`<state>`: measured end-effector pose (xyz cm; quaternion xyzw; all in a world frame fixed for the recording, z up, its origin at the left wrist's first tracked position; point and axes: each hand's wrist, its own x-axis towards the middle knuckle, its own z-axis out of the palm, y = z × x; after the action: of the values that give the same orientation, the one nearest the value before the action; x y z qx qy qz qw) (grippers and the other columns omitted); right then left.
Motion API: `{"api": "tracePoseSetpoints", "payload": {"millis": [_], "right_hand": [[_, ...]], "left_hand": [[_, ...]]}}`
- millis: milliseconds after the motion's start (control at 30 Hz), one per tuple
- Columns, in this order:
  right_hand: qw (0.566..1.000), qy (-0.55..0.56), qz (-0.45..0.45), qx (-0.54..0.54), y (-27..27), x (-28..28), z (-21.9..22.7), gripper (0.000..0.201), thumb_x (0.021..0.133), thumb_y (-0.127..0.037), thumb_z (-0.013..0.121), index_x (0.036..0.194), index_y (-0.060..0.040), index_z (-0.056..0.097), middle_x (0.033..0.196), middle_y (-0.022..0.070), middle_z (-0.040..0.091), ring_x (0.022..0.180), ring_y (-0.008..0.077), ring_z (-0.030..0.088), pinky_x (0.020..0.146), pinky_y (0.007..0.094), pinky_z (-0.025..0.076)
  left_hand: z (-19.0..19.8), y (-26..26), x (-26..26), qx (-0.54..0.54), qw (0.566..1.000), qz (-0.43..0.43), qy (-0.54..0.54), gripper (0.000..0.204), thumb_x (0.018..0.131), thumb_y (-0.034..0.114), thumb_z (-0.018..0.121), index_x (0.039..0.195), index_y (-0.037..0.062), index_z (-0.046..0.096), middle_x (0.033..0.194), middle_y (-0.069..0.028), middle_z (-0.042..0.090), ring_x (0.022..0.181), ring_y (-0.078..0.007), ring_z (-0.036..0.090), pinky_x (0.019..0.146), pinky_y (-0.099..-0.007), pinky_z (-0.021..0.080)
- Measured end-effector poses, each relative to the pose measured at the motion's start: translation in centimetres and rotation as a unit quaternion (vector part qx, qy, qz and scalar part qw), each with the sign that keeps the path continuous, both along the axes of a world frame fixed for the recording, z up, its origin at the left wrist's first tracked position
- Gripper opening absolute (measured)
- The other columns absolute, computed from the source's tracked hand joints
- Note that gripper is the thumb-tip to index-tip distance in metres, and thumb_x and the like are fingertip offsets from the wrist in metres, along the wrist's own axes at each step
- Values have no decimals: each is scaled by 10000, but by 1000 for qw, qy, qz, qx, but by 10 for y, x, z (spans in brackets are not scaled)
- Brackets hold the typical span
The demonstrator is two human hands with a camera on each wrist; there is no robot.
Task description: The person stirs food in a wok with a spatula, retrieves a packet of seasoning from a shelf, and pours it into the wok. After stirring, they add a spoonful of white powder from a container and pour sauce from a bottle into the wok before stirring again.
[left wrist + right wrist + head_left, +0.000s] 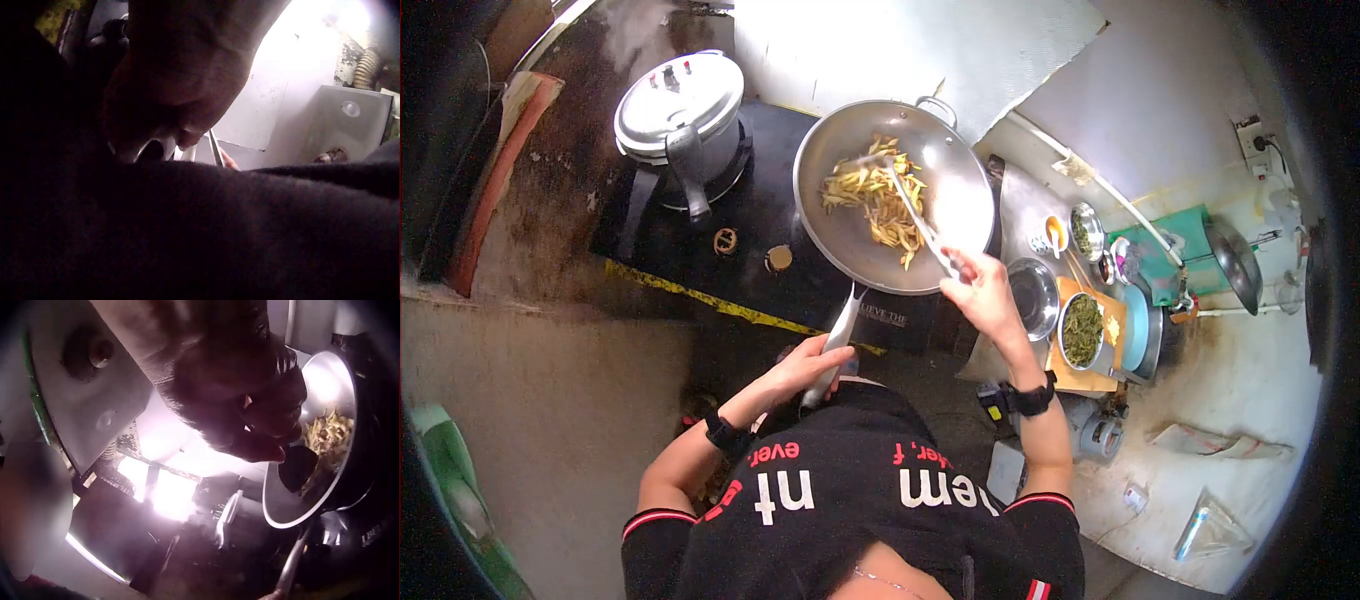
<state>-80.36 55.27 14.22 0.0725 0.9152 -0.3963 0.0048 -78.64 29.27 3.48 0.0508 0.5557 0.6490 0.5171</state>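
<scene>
Left hand (805,366) low, fingers wrapped round wok handle (845,322), right hand (984,296) forward at wok (825,225), fingers gripping utensil (911,208)

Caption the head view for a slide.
Left hand grips the pan handle; right hand holds a utensil over the food.

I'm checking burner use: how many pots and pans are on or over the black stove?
2: the lidded pressure cooker at left, and the wok at right, with sliced food inside.

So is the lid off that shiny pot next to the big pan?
No, the head view shows the lid sitting on top of the shiny pot, beside the big pan.
</scene>
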Motion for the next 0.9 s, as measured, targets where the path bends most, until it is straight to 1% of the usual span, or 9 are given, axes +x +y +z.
{"api": "tracePoseSetpoints", "payload": {"millis": [33, 133, 233, 300, 367, 433, 600, 833, 900], "right_hand": [[1000, -1, 2, 1, 0, -10, -2, 462, 665, -61, 612, 1126, -27, 589, 713, -9, 542, 580, 46, 414, 510, 223, 367], [995, 32, 9, 95, 3, -40, -22, 461, 686, -145, 560, 1144, -104, 578, 739, 157, 612, 634, 228, 600, 603, 337, 469], [986, 45, -8, 160, 6, -36, -51, 442, 702, -163, 553, 1140, -111, 578, 784, 187, 609, 691, 262, 619, 646, 349, 480], [985, 3, -19, 173, 17, -23, -52, 440, 693, -121, 572, 1131, -76, 576, 811, 160, 634, 718, 206, 631, 656, 329, 483], [988, 41, 21, -150, 46, -7, -56, 446, 672, -59, 592, 1117, -29, 575, 846, 109, 659, 743, 135, 619, 658, 286, 482], [995, -3, -26, -101, 48, 4, -21, 467, 644, -8, 597, 1111, 5, 573, 867, 71, 666, 759, 93, 596, 659, 245, 472], [995, -23, -50, 86, 38, 29, -10, 478, 651, -55, 563, 1126, -94, 593, 776, 107, 649, 618, 133, 590, 619, 261, 465], [993, -64, -56, 81, 31, 67, 32, 480, 657, -62, 574, 1133, -127, 595, 851, 142, 657, 663, 160, 631, 621, 284, 480], [992, -50, -31, 111, 33, 68, 9, 475, 661, -60, 573, 1131, -130, 592, 886, 142, 661, 696, 196, 649, 653, 301, 490]], "left_hand": [[2, 0, 0, 2, 1000, 3, -6, 362, 893, 366, 530, 1000, 25, 474, 644, -30, 520, 534, -106, 532, 461, -243, 443], [4, 0, 0, 3, 1000, 8, -14, 351, 894, 362, 529, 987, 29, 471, 644, -33, 523, 534, -107, 533, 462, -247, 448], [0, 1, -1, 5, 1000, 8, -11, 339, 895, 358, 528, 971, 32, 469, 641, -35, 526, 529, -109, 535, 459, -250, 449], [-1, 0, 0, 8, 1000, 10, -11, 333, 896, 355, 527, 964, 34, 467, 638, -36, 527, 525, -110, 536, 456, -252, 449], [0, 0, 0, 9, 1000, 3, -8, 330, 894, 352, 530, 956, 34, 464, 632, -37, 529, 516, -116, 538, 452, -252, 449], [-5, 1, 1, 12, 1000, 6, -15, 329, 893, 351, 530, 951, 34, 464, 630, -38, 530, 514, -117, 539, 449, -251, 447], [-3, 1, -1, 6, 1000, 5, -10, 333, 892, 353, 528, 950, 31, 467, 629, -39, 532, 513, -118, 540, 445, -247, 442], [2, 0, 1, -6, 1000, 5, -7, 365, 893, 365, 522, 999, 19, 475, 640, -33, 523, 516, -115, 536, 455, -247, 447], [3, 1, 0, -9, 1000, 7, -6, 372, 893, 368, 521, 1008, 17, 477, 641, -30, 520, 519, -113, 536, 458, -246, 447]]}}
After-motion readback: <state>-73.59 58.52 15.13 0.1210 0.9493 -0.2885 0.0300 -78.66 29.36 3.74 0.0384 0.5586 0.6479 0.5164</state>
